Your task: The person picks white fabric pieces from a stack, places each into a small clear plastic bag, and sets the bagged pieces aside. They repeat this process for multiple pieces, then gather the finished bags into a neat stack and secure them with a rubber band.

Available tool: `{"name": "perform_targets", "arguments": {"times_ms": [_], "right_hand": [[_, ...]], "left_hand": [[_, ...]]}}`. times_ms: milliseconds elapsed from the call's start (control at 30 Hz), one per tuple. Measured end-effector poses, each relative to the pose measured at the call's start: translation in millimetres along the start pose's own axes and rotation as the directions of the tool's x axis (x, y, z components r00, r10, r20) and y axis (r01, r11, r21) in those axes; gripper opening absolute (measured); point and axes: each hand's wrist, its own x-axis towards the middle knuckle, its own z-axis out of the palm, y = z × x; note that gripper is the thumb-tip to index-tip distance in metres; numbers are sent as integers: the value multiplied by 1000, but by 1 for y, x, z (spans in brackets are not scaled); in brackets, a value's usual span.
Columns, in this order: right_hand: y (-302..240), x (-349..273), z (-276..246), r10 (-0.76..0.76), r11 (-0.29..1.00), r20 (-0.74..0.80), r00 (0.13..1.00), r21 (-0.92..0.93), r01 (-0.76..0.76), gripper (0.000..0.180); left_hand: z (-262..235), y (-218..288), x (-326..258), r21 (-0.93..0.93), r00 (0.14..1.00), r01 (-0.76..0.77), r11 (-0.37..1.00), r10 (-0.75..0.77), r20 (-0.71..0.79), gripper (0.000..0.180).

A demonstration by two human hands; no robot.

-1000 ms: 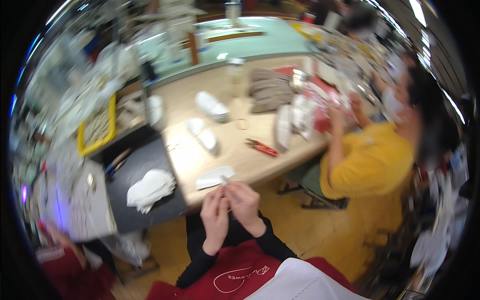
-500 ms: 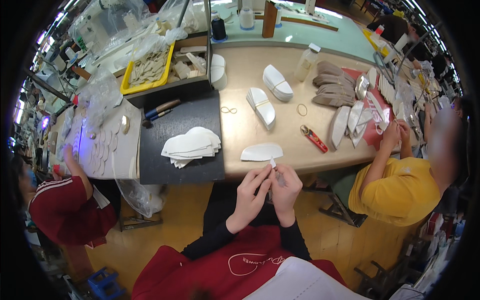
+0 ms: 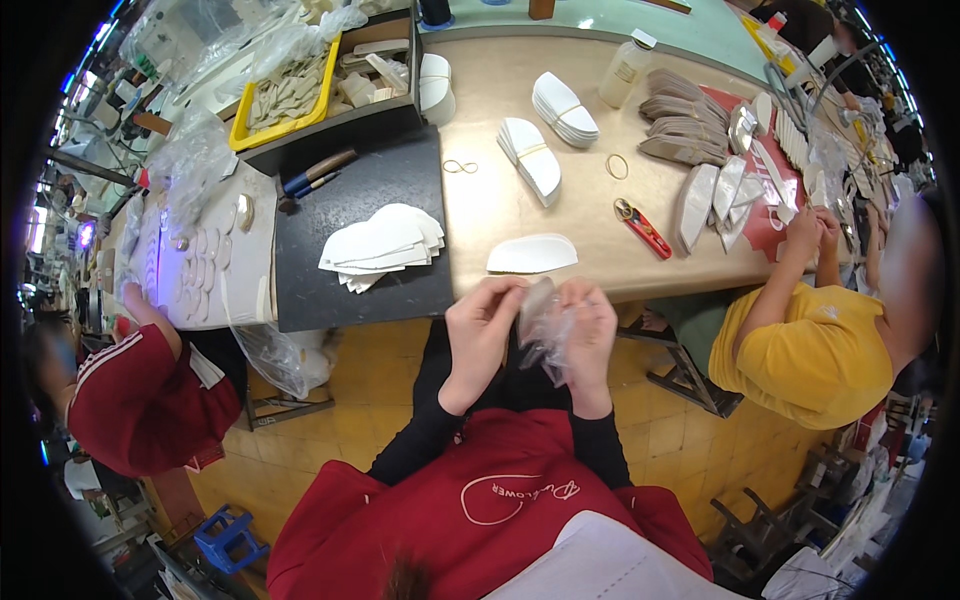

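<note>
Above my lap, just off the table's front edge, both hands are raised close together. My left hand (image 3: 478, 340) is closed, its thumb and fingers pinching the edge of a small pale curved piece (image 3: 537, 298). My right hand (image 3: 592, 345) is closed on crinkled clear plastic film (image 3: 550, 345), which hangs between the two hands and is smeared by motion. Whether the film is still joined to the pale piece I cannot tell. Beyond my fingers a single white half-oval piece (image 3: 533, 254) lies flat on the table, apart from both hands.
Fanned white pieces (image 3: 385, 243) lie on a black mat (image 3: 400, 300) at left. Two banded white stacks (image 3: 530, 163), rubber bands (image 3: 617, 165), red-handled snips (image 3: 643, 229), a bottle (image 3: 625, 72) and wrapped grey-brown pieces (image 3: 685, 120) sit farther back. Co-workers sit on both sides.
My hands have moved apart slightly, and clear film now stretches out between them with a pale piece showing. The view has tilted, so the table sits higher in the picture.
</note>
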Motion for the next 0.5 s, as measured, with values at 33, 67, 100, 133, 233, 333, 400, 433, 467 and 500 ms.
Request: {"name": "perform_targets", "arguments": {"times_ms": [33,67,100,133,233,333,400,433,467,500], "right_hand": [[-1,1,-2,-6,973,-15,1000,230,9,13],[-4,5,-6,-41,958,-92,995,280,66,14],[-9,7,-11,6,967,-82,997,254,15,14],[-16,9,-18,37,980,-25,999,196,-31,14],[-19,3,-17,138,989,81,987,-70,-132,17],[-8,-6,-2,-3,869,164,986,-488,83,23],[-3,-6,2,-10,886,82,997,-461,46,19],[-1,-5,3,-2,893,48,999,-450,23,17],[-3,-5,1,55,902,75,996,-431,-17,12],[-4,-4,-1,10,876,130,991,-479,54,11]], "left_hand": [[-1,1,1,4,997,48,999,-48,-55,14],[-5,2,2,-100,990,61,993,-73,-124,12],[-5,3,3,-128,980,-8,992,-18,-200,12],[-5,4,2,-85,984,9,996,-24,-174,12],[-1,6,-1,117,994,-70,991,80,-76,10],[8,4,-6,384,916,-387,839,398,54,18],[9,3,-8,436,859,-500,748,494,136,23],[9,3,-10,426,851,-515,744,504,149,22],[8,4,-10,424,854,-514,746,494,165,22],[6,5,-11,417,857,-512,751,483,182,22]]}}
